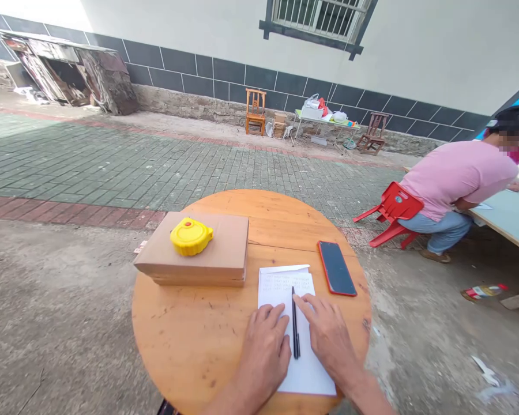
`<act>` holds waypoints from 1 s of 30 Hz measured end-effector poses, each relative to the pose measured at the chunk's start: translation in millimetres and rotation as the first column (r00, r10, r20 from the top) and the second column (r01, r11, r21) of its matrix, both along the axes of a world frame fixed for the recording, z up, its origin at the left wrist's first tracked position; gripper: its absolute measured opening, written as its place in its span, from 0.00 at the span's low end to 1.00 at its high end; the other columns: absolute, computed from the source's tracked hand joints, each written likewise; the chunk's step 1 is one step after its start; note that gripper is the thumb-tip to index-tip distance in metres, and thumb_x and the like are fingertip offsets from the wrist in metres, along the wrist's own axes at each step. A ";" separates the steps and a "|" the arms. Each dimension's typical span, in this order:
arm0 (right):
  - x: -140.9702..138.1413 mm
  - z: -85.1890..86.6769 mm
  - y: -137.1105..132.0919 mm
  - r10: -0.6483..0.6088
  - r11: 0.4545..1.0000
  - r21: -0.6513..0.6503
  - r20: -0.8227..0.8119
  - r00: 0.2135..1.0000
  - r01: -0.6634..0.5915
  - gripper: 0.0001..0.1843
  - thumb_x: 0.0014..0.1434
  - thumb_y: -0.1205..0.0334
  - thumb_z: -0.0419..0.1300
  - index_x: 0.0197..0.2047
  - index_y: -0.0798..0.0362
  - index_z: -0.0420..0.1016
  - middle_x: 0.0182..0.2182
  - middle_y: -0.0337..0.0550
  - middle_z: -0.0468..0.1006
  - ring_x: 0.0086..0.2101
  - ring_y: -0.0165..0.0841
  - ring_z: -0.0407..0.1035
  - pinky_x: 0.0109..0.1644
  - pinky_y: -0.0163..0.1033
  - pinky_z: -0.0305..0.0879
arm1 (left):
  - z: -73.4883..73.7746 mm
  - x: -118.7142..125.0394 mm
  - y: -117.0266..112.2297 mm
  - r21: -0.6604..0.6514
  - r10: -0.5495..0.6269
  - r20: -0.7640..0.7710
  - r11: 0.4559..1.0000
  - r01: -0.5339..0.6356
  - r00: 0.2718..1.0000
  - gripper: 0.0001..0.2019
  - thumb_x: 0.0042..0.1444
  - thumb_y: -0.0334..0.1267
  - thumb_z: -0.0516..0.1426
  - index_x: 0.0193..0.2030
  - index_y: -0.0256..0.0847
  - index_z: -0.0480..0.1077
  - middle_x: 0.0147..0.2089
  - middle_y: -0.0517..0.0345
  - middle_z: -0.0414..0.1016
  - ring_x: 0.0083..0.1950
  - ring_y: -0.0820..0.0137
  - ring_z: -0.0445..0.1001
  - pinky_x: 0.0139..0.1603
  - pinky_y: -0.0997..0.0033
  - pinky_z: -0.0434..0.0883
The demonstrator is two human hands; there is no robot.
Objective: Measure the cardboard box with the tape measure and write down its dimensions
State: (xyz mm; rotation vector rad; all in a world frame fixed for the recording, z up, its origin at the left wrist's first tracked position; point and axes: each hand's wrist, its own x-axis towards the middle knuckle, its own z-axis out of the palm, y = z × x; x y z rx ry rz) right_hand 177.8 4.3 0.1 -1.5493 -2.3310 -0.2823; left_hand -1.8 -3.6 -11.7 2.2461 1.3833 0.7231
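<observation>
My left hand (pixel 264 346) lies flat on a white sheet of paper (pixel 285 285), fingers stretched out and holding nothing. My right hand (pixel 328 334) also rests flat on the paper, fingers apart. A black pen (pixel 294 323) lies on the sheet between the two hands. The paper sits on a round wooden table (pixel 190 340). A phone in a red case (pixel 337 268) lies face up just right of the paper. A brown cardboard box (pixel 225 253) is on the table's left part with a yellow tape measure (pixel 191 236) on top.
A person in a pink shirt (pixel 454 173) sits on a red plastic chair (pixel 393 210) at a long table (pixel 510 216) to the right. A wooden chair (pixel 255 111) and a loaded folding table (pixel 324 121) stand by the far wall. Litter (pixel 482 291) lies on the concrete.
</observation>
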 end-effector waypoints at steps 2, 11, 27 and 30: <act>4.5 -5.9 -17.5 -0.064 0.997 0.039 -0.049 0.997 0.065 0.30 0.57 0.80 0.47 0.60 0.52 0.69 0.47 0.48 0.79 0.44 0.38 0.72 0.45 0.43 0.65 | 1.1 -0.4 0.7 -0.007 0.000 -0.003 1.000 0.000 1.000 0.16 0.55 0.27 0.52 0.48 0.42 0.72 0.60 0.56 0.71 0.56 0.57 0.65 0.59 0.50 0.67; 11.5 -46.7 -75.6 -0.065 0.984 0.169 0.011 0.998 0.062 0.19 0.64 0.62 0.55 0.57 0.52 0.73 0.56 0.44 0.77 0.53 0.40 0.73 0.51 0.43 0.66 | -3.2 -31.7 -29.5 0.122 0.046 -0.107 0.992 -0.032 0.993 0.16 0.53 0.29 0.54 0.49 0.40 0.73 0.60 0.48 0.70 0.62 0.54 0.65 0.62 0.48 0.66; 2.3 -41.4 -54.6 -0.233 0.972 -0.047 -0.176 0.956 0.229 0.21 0.66 0.57 0.48 0.53 0.50 0.78 0.56 0.46 0.77 0.55 0.43 0.71 0.55 0.50 0.67 | -0.7 -36.5 -35.1 0.032 0.065 -0.105 0.998 -0.062 0.992 0.20 0.61 0.37 0.50 0.58 0.42 0.69 0.67 0.53 0.64 0.67 0.57 0.59 0.69 0.52 0.57; 12.4 -41.5 -44.4 -0.205 0.979 -0.071 -0.265 0.942 0.193 0.20 0.64 0.53 0.49 0.47 0.48 0.81 0.49 0.46 0.81 0.48 0.45 0.76 0.50 0.51 0.71 | 0.7 -37.6 -37.8 0.037 0.072 -0.042 0.997 -0.071 0.996 0.18 0.59 0.36 0.52 0.55 0.42 0.70 0.66 0.52 0.65 0.66 0.57 0.59 0.68 0.52 0.56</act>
